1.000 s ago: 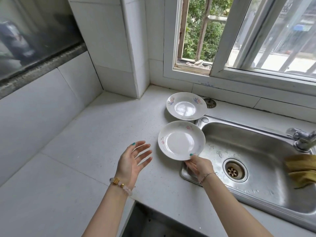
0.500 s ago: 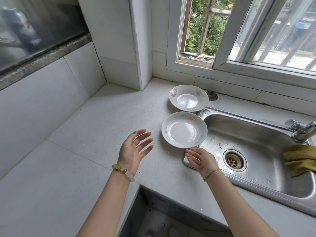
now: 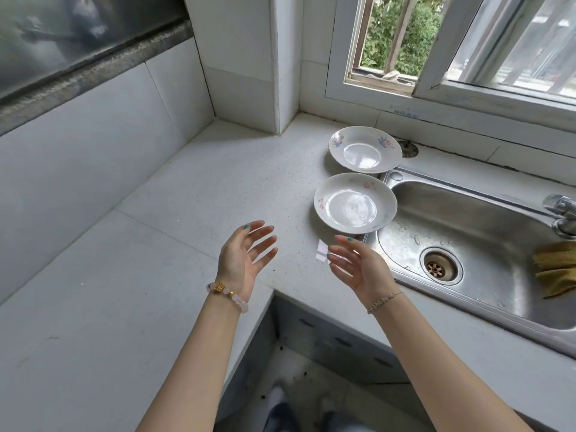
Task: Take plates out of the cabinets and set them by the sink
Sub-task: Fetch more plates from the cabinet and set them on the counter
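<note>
Two plates sit on the white counter (image 3: 187, 188) at the left edge of the steel sink (image 3: 486, 254) — the far plate (image 3: 365, 149) close under the window, the near plate (image 3: 355, 203) just in front of it, its right rim overhanging the sink's raised lip. Both hands hover above the counter, short of the near plate and touching nothing: the left hand (image 3: 243, 260) has its palm turned inward and fingers spread loose, and the right hand (image 3: 358, 266) mirrors it, fingers splayed and empty. A yellow cloth (image 3: 554, 269) hangs over the basin's far side, beside the tap (image 3: 561, 213). My read is that the setting-down is finished for these two, and the step in hand is going to the cabinets for more. To do that well, I'd leave both plates alone — though the near one, perched partly on the lip, looks as if a knock could tip it towards the basin, so a small nudge leftward onto flat counter would be sensible. Any further plate wants the open counter to the left.
</note>
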A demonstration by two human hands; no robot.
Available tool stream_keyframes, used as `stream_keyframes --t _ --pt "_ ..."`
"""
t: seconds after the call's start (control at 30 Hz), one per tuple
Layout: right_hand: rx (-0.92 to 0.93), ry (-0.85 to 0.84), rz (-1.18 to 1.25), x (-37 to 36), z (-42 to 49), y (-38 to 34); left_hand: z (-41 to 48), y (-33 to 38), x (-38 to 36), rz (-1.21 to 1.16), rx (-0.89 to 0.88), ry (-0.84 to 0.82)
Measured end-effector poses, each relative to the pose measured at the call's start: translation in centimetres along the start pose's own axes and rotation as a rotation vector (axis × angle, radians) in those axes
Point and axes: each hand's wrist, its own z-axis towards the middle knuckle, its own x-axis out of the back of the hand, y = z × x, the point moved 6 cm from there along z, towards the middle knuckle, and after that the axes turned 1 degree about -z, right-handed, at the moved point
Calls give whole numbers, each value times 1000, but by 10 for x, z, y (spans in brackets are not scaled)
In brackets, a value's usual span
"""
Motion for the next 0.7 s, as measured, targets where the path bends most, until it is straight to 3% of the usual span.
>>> stream_keyframes --t 0.27,0.7 --pt "-135 -227 -111 -25 -27 39 -67 -6 42 -88 -117 218" --pt "-439 -474 -355 -9 -87 132 -243 -93 126 -362 -256 691"
